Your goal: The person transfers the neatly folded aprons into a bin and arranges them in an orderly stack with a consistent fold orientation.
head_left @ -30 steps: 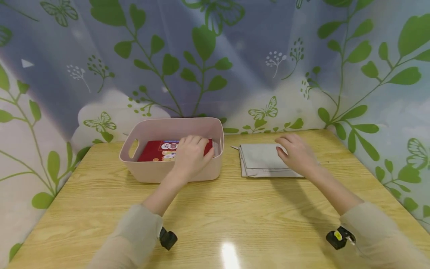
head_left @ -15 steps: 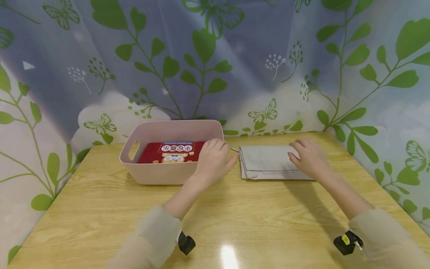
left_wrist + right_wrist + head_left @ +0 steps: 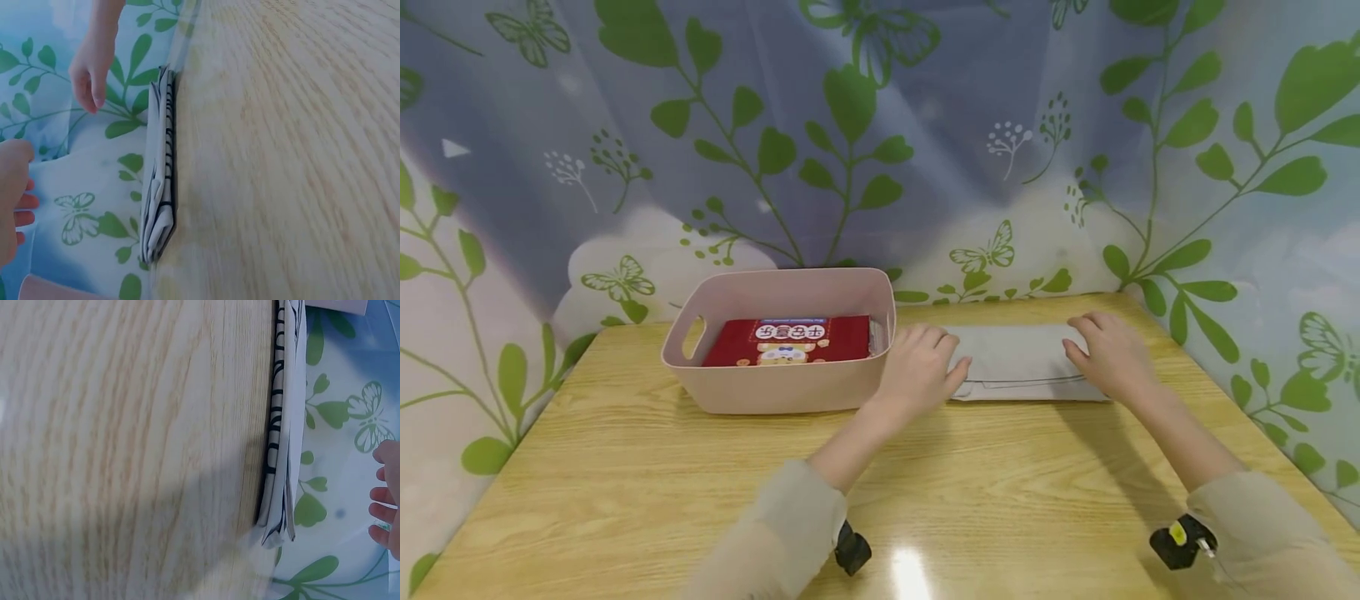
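A folded pale grey cloth lies flat on the table, with black print along its side edge in both wrist views. My left hand is over its left end, just right of the pink basket's rim, fingers loosely bent. Above the right end is my right hand, its thumb apart from the fingers. In the left wrist view the left hand and right hand both hang above the cloth with space beneath them. Neither hand holds anything.
Left of the cloth stands a pink plastic basket with side handle holes. Inside it lies a red packet with white lettering and a cartoon figure. A leaf-patterned curtain backs the wooden table.
My left hand has moved right, from over the red packet in the basket to the cloth's left end. My right hand has shifted right, to the cloth's right end.
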Available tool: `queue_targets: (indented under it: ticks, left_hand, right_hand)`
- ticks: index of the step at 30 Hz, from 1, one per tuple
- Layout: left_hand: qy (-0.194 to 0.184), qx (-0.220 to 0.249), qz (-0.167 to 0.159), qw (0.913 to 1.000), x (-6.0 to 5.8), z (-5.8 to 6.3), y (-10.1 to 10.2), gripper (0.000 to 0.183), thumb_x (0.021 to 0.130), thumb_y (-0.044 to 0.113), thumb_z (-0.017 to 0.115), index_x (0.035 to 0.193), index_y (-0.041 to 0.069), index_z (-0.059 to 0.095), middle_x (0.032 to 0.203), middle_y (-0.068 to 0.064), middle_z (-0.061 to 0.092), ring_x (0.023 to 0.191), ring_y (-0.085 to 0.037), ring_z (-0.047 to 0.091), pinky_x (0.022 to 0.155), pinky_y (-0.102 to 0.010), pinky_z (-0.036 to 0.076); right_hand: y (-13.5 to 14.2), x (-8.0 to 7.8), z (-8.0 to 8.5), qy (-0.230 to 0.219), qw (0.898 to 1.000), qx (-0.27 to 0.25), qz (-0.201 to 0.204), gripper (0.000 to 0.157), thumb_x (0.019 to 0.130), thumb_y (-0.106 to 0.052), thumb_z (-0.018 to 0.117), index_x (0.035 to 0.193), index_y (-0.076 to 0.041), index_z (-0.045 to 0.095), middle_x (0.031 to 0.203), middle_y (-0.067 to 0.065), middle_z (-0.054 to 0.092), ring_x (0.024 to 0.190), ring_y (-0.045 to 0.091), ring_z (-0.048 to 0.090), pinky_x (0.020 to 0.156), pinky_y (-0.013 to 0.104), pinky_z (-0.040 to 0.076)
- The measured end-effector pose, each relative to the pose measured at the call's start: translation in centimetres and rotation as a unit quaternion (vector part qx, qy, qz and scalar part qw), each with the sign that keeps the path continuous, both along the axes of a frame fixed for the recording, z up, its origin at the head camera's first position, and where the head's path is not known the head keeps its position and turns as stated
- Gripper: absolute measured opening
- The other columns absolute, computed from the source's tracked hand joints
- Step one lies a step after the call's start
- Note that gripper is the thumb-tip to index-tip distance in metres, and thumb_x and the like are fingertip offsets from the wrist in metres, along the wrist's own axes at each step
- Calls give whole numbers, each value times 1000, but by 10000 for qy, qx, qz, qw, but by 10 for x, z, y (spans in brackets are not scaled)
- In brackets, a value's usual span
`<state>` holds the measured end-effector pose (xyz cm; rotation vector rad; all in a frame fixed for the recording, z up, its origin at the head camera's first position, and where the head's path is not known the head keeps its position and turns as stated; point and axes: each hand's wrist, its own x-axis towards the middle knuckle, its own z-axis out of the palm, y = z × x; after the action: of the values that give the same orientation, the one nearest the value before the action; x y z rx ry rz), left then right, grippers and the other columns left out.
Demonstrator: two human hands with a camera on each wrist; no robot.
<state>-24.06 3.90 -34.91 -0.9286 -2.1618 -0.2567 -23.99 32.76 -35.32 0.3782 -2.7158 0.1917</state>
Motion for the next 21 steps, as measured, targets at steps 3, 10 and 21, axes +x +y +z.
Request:
queue_targets:
  ticks: [3, 10, 21]
  left_hand:
    - [-371, -165, 157, 9991, 1, -1, 6, 25, 87, 30, 61, 99, 8, 67, 96, -3, 65, 92, -20, 59, 79, -33, 47]
    - [-1779, -131, 352, 9833, 0, -3, 14, 32, 91, 30, 57, 112, 5, 63, 108, -7, 62, 100, -21, 57, 86, -33, 46]
    - [-3567, 407, 693, 9308, -17, -13, 26, 44, 93, 33, 53, 125, 2, 54, 125, -10, 54, 117, -25, 49, 97, -38, 41]
  right_hand:
    - [4, 0, 0, -272, 9995, -82, -170, 37, 91, -16, 56, 118, 8, 53, 113, 29, 52, 108, 46, 46, 88, 57, 39]
    - [11, -2, -1, -556, 9969, -364, -412, 39, 92, -17, 54, 120, 9, 51, 118, 32, 49, 109, 48, 44, 90, 59, 37]
    - [26, -10, -9, -1149, 9880, -727, -738, 46, 94, -21, 53, 126, 10, 44, 123, 35, 41, 112, 52, 38, 93, 63, 33]
